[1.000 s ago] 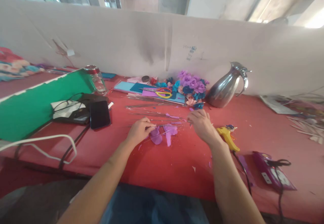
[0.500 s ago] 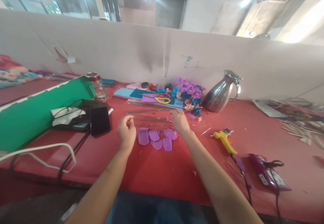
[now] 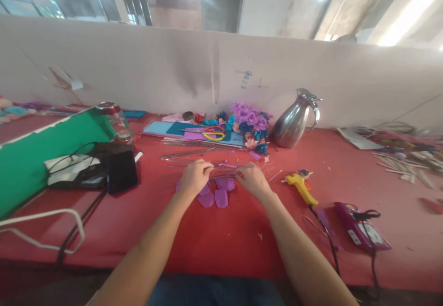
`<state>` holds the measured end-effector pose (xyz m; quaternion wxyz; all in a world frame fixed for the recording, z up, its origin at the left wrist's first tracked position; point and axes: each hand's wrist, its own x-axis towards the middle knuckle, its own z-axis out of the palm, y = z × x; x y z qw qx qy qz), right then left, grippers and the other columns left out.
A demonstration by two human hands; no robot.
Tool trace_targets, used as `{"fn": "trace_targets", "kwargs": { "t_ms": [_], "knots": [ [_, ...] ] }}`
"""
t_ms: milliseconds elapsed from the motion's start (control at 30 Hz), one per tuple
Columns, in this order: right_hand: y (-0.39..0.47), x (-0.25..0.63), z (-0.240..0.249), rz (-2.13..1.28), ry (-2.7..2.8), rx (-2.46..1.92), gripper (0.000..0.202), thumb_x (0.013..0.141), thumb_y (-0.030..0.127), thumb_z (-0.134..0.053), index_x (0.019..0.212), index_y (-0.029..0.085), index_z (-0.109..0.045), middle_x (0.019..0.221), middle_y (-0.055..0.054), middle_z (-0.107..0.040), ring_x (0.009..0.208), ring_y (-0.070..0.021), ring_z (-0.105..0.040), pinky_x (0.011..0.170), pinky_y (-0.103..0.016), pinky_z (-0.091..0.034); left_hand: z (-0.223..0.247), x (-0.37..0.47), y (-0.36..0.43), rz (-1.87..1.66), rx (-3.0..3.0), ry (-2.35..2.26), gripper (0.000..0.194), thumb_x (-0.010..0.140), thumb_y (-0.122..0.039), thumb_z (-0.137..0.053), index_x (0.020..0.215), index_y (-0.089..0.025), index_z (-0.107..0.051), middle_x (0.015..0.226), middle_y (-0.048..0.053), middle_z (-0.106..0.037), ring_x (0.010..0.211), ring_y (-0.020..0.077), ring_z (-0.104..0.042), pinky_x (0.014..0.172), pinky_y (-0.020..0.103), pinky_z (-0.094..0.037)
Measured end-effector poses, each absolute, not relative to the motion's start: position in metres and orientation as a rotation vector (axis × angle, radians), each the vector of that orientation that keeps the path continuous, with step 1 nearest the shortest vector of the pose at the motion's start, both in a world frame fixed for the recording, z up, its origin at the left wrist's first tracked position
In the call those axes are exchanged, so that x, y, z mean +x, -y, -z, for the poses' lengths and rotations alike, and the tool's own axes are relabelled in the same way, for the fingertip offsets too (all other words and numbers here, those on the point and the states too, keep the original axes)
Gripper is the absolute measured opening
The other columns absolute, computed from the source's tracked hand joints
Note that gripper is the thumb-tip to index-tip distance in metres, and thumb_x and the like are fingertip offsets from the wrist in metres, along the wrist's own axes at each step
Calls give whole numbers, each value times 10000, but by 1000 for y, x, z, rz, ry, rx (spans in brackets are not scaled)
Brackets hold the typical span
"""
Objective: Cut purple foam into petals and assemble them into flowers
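My left hand is closed in a pinch above the purple petal-shaped pieces, partly covering them. Across from it, my right hand is also closed, thumb and fingers together. In the small gap between the fingertips is a narrow purple strip, beside dark thin wires lying across the table. What exactly each pinch holds is too small to make out. Behind the hands, scissors with red and yellow handles rest on coloured sheets.
Purple, blue and pink flowers stand near a steel jug. A yellow glue gun and a purple power box with cords lie right. To the left are a phone, glass jar and green panel.
My left hand has moved right, over the petals, toward the right hand. My right hand has come down slightly nearer me. The view has shifted a little to the right.
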<state>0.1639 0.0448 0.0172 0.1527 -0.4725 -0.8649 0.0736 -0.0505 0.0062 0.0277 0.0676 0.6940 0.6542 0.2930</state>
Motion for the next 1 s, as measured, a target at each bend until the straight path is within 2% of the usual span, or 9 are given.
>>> {"fn": "trace_targets", "kwargs": {
  "t_ms": [133, 267, 433, 533, 633, 733, 833, 1000],
  "knots": [
    [-44, 149, -15, -156, 2410, -1435, 203, 881, 186, -501, 881, 191, -703, 957, -91, -690, 971, -230, -546, 846, -329, -390, -16, -59, -8, -851, 2126, -1868, 174, 824, -236, -567, 841, -206, -738, 845, 46, -706, 795, 187, -645, 740, 282, -449],
    [-42, 140, -14, -124, 2275, -1504, 205, 899, 236, -501, 958, 184, -690, 1017, -114, -669, 1017, -253, -529, 869, -367, -381, -16, -63, -6, -767, 2130, -1877, 205, 830, -310, -562, 894, -217, -733, 872, 52, -697, 794, 204, -640, 711, 293, -449],
    [-31, 148, -23, -467, 2267, -1181, 101, 803, 162, -618, 855, 188, -700, 900, -47, -707, 900, -180, -593, 875, -298, -396, -18, -59, -4, -1036, 1993, -1798, 282, 868, -363, -484, 1024, -206, -658, 994, 66, -687, 840, 194, -628, 753, 287, -453],
    [-21, 148, -25, -624, 2415, -934, 89, 716, 197, -713, 804, 192, -702, 824, -24, -702, 870, -182, -600, 857, -304, -400, -17, -57, -4, -1163, 1892, -1676, 277, 902, -339, -392, 907, -204, -634, 885, 44, -680, 826, 180, -619, 773, 280, -441],
    [-13, 143, -25, -663, 2524, -885, 91, 668, 134, -720, 744, 177, -694, 759, -24, -683, 795, -176, -588, 788, -299, -405, -14, -56, -5, -1177, 1786, -1612, 260, 897, -340, -392, 851, -202, -608, 727, 15, -649, 754, 170, -602, 751, 272, -428],
    [-11, 141, -29, -795, 2474, -948, 114, 688, 54, -645, 679, 166, -666, 697, -1, -666, 702, -133, -574, 714, -254, -400, -13, -56, -5, -1167, 1680, -1570, 237, 882, -322, -400, 942, -204, -597, 727, 3, -657, 662, 148, -563, 675, 254, -421],
    [-15, 148, -37, -819, 2334, -1106, 102, 729, 84, -602, 705, 172, -648, 721, 4, -668, 702, -122, -574, 673, -229, -391, -15, -57, -5, -1198, 1627, -1560, 255, 878, -320, -400, 994, -206, -595, 738, -4, -652, 601, 132, -527, 630, 247, -412],
    [-25, 160, -32, -705, 2267, -1476, 56, 726, 212, -638, 773, 191, -659, 825, -35, -693, 781, -164, -602, 668, -243, -388, -18, -56, -4, -1151, 1695, -1652, 168, 782, -323, -555, 824, -195, -656, 798, 15, -678, 623, 140, -531, 648, 266, -420]
  ]
}}
